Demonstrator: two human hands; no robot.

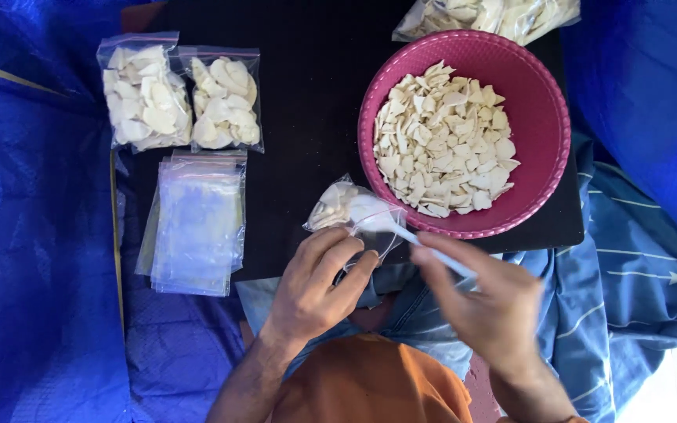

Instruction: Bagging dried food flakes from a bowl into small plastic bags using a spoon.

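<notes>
I judge the small clear plastic zip bag of pale chips [350,213], centre frame, light, limp, fragile; both hands' fingers [337,258] pinch its mouth.

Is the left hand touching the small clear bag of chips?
Touching. The head view shows the left hand with its fingertips on the open edge of the small clear bag; the right hand grips the same edge.

filled bags [180,100] left of bowl [542,110], empty bags [196,227] before them
</notes>
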